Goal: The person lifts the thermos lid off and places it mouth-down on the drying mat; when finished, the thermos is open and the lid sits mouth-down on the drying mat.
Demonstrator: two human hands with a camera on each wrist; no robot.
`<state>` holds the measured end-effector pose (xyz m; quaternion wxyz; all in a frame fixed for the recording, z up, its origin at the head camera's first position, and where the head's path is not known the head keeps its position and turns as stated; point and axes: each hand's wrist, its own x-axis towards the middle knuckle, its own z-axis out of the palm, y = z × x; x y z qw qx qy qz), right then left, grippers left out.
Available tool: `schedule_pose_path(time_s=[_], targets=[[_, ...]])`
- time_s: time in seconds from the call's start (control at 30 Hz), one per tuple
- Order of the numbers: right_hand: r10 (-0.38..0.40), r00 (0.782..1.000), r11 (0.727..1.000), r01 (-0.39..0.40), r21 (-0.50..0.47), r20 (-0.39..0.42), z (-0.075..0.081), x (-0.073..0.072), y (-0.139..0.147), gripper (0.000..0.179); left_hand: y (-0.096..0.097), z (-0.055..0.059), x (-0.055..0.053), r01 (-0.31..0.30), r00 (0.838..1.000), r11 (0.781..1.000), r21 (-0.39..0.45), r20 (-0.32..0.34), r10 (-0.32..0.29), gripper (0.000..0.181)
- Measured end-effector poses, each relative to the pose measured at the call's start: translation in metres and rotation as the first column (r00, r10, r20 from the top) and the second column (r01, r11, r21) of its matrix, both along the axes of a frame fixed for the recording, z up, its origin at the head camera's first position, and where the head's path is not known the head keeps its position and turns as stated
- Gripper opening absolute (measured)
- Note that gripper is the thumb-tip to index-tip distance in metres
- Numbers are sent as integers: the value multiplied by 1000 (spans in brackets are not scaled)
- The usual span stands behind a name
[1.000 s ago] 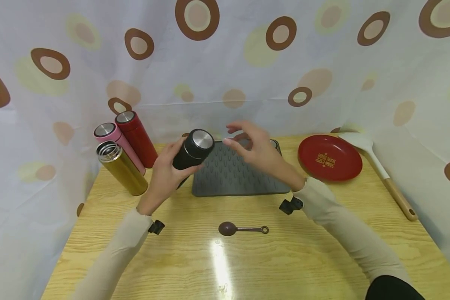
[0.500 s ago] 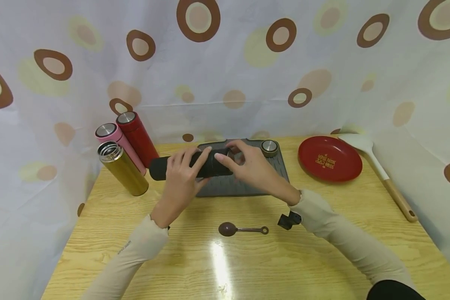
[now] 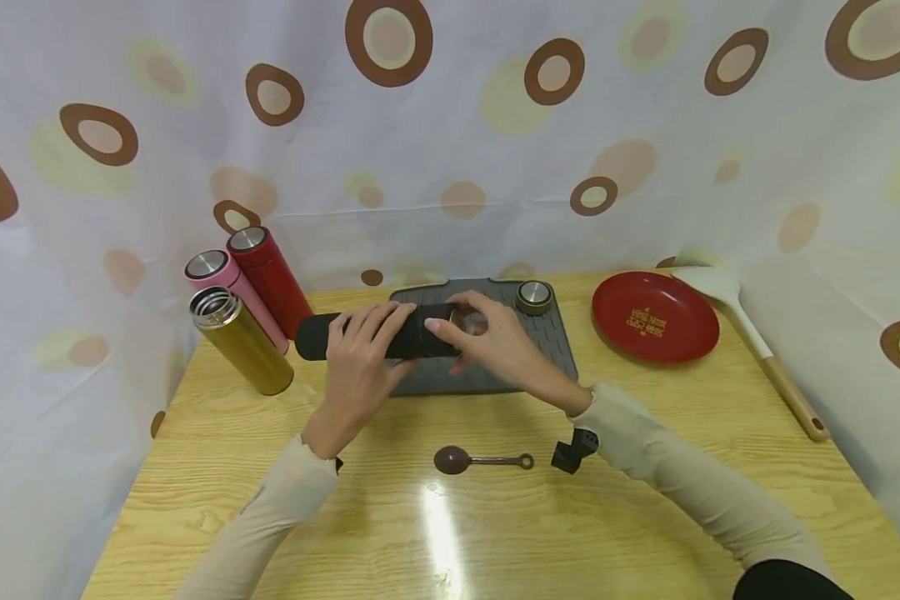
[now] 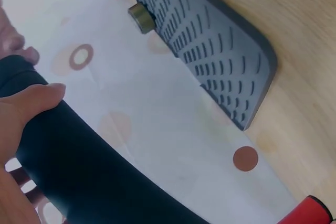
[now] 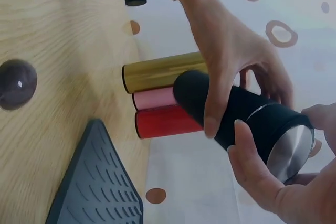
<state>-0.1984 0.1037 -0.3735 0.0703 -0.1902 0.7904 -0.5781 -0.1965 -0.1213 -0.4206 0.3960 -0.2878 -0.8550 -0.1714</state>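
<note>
A black thermos bottle (image 3: 318,337) lies sideways in the air over the grey drying mat (image 3: 438,379). My left hand (image 3: 363,346) grips its body from above, fingers wrapped round it. At the other end my right hand (image 3: 491,337) holds the lid (image 5: 290,153), thumb on one side and fingers on the other. In the right wrist view the lid's silver top faces outward, and a thin bright ring marks where lid and body meet. Behind the right hand, a gold-rimmed lid (image 3: 534,297) stands on the mat's back right corner.
At the left stand an uncapped gold thermos (image 3: 251,350), a pink thermos (image 3: 251,304) and a red thermos (image 3: 277,279). A brown spoon (image 3: 453,460) lies in front. To the right are a red plate (image 3: 656,317) and a white spatula with a wooden handle (image 3: 791,396).
The black thermos has tipped from slanting upward to nearly level, its lid end now to the right. My right hand has come in and taken hold of the lid.
</note>
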Motion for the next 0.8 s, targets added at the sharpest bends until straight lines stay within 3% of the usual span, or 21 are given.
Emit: schedule_pose_path(time_s=[0.13, 0.2, 0.27, 0.33, 0.4, 0.43, 0.47, 0.5, 0.57, 0.73, 0.8], targets=[[30, 992, 998, -36, -45, -120, -3, 1, 5, 47, 1, 6, 0, -3, 999, 1000, -27, -42, 2, 79], [60, 966, 998, -64, -7, -253, -6, 1, 7, 49, 1, 8, 0, 8, 999, 1000, -29, -38, -9, 79], [134, 896, 990, -102, 99, -423, -7, -1, 11, 53, 0, 9, 1, 35, 999, 999, -11, -13, -35, 79], [229, 780, 967, -113, 229, -582, -9, -3, 16, 59, -2, 10, 2, 69, 997, 997, 22, 35, -69, 78], [316, 667, 938, -116, 326, -675, -9, -6, 19, 63, -4, 9, 3, 92, 991, 994, 59, 89, -97, 76], [350, 627, 926, -117, 360, -696, -8, -7, 19, 63, -5, 9, 4, 97, 988, 993, 72, 114, -105, 76], [370, 605, 918, -123, 377, -705, -8, -7, 20, 63, -6, 8, 4, 97, 985, 992, 80, 135, -107, 76], [380, 595, 914, -123, 387, -708, -8, -8, 19, 63, -6, 7, 4, 96, 982, 992, 86, 153, -108, 76], [373, 614, 916, -123, 383, -696, -8, -9, 18, 63, -6, 7, 5, 90, 979, 992, 89, 176, -104, 78], [263, 718, 951, -83, 296, -644, -8, -7, 13, 64, -4, 7, 6, 77, 982, 996, 32, 168, -82, 80], [212, 745, 960, -38, 277, -632, -8, -6, 11, 63, -3, 7, 6, 71, 986, 997, 4, 154, -71, 81]])
